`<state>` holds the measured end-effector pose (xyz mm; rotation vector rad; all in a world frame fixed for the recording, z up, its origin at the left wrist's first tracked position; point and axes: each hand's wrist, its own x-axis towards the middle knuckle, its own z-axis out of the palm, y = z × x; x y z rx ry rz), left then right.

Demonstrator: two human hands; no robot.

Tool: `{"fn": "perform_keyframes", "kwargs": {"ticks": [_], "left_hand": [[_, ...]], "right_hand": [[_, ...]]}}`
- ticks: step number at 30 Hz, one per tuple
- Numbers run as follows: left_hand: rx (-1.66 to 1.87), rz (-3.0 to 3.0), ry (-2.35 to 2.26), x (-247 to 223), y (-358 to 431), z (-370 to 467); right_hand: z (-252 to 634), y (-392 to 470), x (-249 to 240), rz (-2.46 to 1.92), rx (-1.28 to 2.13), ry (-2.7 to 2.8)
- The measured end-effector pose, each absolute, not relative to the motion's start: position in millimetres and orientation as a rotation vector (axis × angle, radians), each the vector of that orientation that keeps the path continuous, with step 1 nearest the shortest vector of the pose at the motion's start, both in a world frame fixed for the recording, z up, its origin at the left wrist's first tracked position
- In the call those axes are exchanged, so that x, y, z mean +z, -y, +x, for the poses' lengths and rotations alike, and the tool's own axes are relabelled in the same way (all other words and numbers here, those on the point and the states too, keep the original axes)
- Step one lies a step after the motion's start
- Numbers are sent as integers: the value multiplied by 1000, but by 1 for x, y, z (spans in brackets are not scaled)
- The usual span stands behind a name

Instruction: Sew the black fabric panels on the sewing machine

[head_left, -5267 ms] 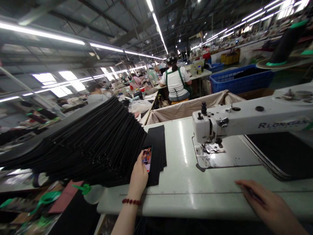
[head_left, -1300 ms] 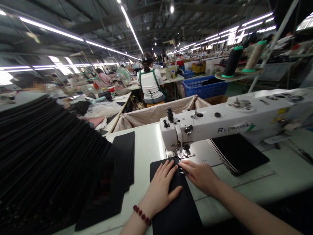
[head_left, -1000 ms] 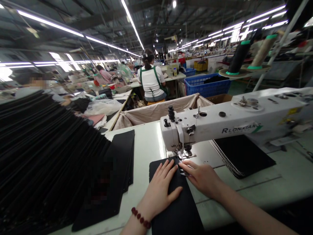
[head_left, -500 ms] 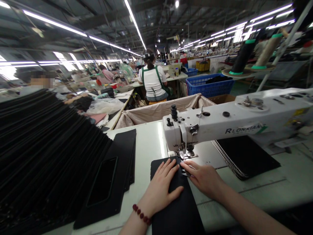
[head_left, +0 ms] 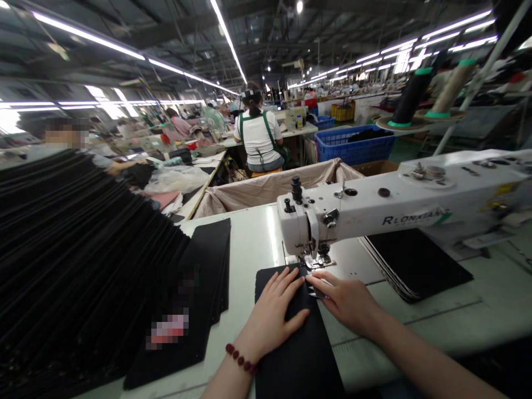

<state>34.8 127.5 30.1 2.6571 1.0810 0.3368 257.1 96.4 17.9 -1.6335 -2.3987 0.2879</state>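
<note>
A black panel [head_left: 297, 354] lies on the sewing machine bed, its far edge at the presser foot [head_left: 318, 263]. My left hand [head_left: 276, 313] is spread flat on the panel, thumb apart from the fingers, a dark red bead bracelet at the wrist. My right hand [head_left: 347, 302] is closed around small metal thread snips [head_left: 316, 293], whose blades stick out to the left over the panel. Its fingertips touch the panel's right edge, just in front of the presser foot. The handles are mostly hidden in my palm.
To the left rises a tall pile of black panels [head_left: 75, 266], beside a few flat ones [head_left: 211, 260] with a blurred phone on them. Several panels [head_left: 419, 263] lie stacked under the machine arm [head_left: 386, 202]. Beyond are a cloth-lined bin [head_left: 266, 191], a blue basket [head_left: 355, 145] and a seated co-worker [head_left: 260, 136].
Both hands stay in nearly the same place on the panel. The phone's dark screen now appears as a pixelated pink and red patch. The view has shifted slightly.
</note>
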Motion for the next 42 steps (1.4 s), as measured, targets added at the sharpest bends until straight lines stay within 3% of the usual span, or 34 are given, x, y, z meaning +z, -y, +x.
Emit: {"fn": "perform_keyframes", "kwargs": {"ticks": [25, 42], "left_hand": [[392, 2653, -1105, 32, -127, 33], [449, 2616, -1119, 35, -121, 32]], "right_hand": [[258, -95, 21, -1613, 317, 2362], [263, -94, 1, -1588, 120, 2399]]}}
